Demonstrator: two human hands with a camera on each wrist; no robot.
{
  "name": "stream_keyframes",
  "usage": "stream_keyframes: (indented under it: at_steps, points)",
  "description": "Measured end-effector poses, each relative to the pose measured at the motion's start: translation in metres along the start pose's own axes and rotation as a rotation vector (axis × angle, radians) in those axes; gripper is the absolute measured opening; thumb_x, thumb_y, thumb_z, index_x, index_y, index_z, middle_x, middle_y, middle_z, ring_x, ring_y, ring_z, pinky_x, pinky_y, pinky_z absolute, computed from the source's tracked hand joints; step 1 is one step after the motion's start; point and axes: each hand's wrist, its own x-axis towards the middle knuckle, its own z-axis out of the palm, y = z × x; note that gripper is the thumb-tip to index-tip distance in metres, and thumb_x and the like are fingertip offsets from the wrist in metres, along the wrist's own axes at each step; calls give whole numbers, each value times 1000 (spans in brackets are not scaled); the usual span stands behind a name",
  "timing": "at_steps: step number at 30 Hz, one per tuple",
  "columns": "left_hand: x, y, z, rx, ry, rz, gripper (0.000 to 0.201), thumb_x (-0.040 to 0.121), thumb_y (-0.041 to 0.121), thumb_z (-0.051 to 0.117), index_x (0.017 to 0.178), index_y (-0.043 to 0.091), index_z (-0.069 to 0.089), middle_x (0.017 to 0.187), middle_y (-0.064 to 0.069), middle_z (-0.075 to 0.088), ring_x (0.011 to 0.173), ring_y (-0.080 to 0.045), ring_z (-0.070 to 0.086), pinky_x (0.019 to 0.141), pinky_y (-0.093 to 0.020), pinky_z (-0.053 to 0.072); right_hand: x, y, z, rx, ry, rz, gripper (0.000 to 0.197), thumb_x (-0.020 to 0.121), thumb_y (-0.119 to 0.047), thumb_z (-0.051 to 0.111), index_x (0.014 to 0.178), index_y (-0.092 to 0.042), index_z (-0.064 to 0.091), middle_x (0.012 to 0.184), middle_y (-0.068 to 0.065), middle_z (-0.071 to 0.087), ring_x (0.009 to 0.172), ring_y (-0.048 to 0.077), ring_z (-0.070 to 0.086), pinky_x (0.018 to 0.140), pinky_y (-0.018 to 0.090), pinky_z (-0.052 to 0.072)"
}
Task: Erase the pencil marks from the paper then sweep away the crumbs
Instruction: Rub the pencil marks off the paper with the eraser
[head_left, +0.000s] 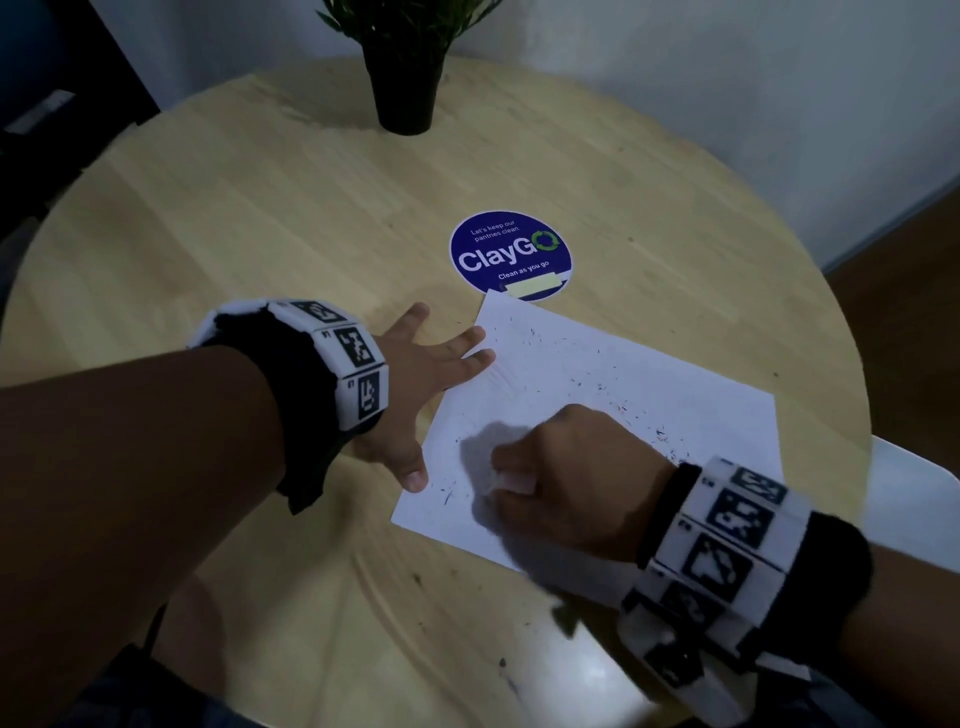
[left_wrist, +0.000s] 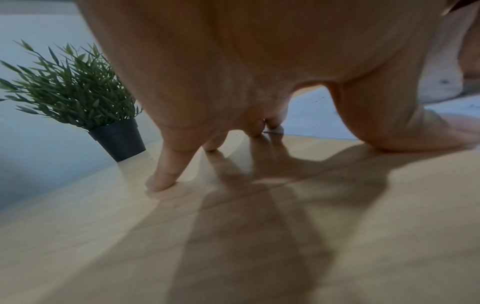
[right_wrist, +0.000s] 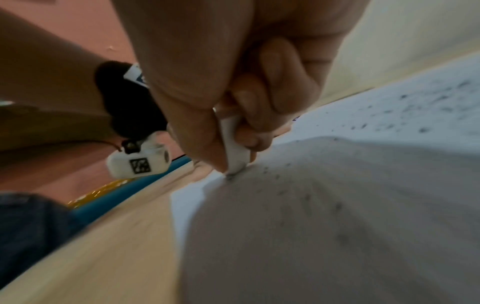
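A white sheet of paper (head_left: 597, 405) lies on the round wooden table (head_left: 260, 218), dotted with dark eraser crumbs (head_left: 602, 387). My right hand (head_left: 566, 483) pinches a white eraser (right_wrist: 235, 152) between thumb and fingers, its tip pressed on the paper (right_wrist: 324, 216) near the left edge. My left hand (head_left: 415, 395) is spread flat, fingertips (head_left: 480, 345) on the sheet's left edge and thumb at its near corner. In the left wrist view the left hand (left_wrist: 259, 92) rests on fingertips (left_wrist: 161, 183) on the wood. Pencil marks are too faint to make out.
A round blue ClayGo sticker (head_left: 511, 254) lies just beyond the paper's far corner. A potted plant (head_left: 405, 67) in a black pot (left_wrist: 119, 139) stands at the table's far edge. A white chair (head_left: 914, 488) shows past the table's right rim.
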Motion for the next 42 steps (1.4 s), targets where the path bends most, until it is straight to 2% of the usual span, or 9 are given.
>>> stream_keyframes:
  at_steps: [5,9,14,18,23,28,33,37,42]
  points:
    - [2,-1,3,-17,14,1,128,72,56,75,147,38,-26,152,20,-33,142,-33,-30,112,-61,10,18,36,-24,-58,54,192,36,86,-39,54,59,-18,42,61,0,45,70,26,40,66,27,33]
    - [1,0,0,1,-4,1,127,73,55,75,148,37,-26,152,19,-34,141,-34,-31,112,-60,8,-3,-7,-2,-10,-20,-13,33,75,-48,37,67,-19,50,65,2,48,66,27,45,68,31,48]
    - [0,1,1,-3,13,-2,127,73,55,75,148,36,-25,153,19,-32,142,-35,-29,113,-58,10,20,30,-22,-58,23,195,38,84,-42,55,59,-18,39,65,2,45,71,27,40,66,26,34]
    - [0,0,-1,1,-1,4,126,74,55,75,148,36,-26,153,18,-33,142,-36,-29,112,-59,7,-4,-14,1,-9,12,-45,33,82,-47,46,73,-17,56,70,4,53,66,25,43,66,26,43]
    - [-1,2,0,-4,16,-2,126,74,54,75,148,35,-25,154,17,-32,142,-35,-28,112,-58,9,15,22,-16,-28,42,160,33,84,-39,52,61,-16,44,61,1,45,69,29,43,66,27,41]
    - [0,0,-1,-4,2,4,126,74,55,74,148,36,-26,153,18,-33,141,-36,-30,113,-58,7,-11,-20,0,32,-62,-91,35,82,-49,43,69,-19,55,67,-1,47,64,22,41,66,28,44]
    - [0,0,0,-19,12,9,126,74,53,75,148,36,-25,153,18,-33,142,-34,-30,113,-58,7,8,21,-13,-51,37,90,36,84,-41,50,60,-18,39,59,1,41,62,24,39,66,28,39]
    - [1,0,0,-15,-2,9,127,74,54,75,148,36,-26,153,18,-34,141,-34,-32,113,-58,5,-13,-11,0,30,-80,-44,34,82,-49,47,76,-17,57,67,1,49,66,26,46,69,31,50]
    - [2,0,1,-19,12,11,127,73,54,75,148,36,-26,153,18,-34,141,-33,-32,112,-59,6,19,41,-26,-76,37,200,26,85,-39,55,71,-17,56,65,2,50,72,28,46,65,28,37]
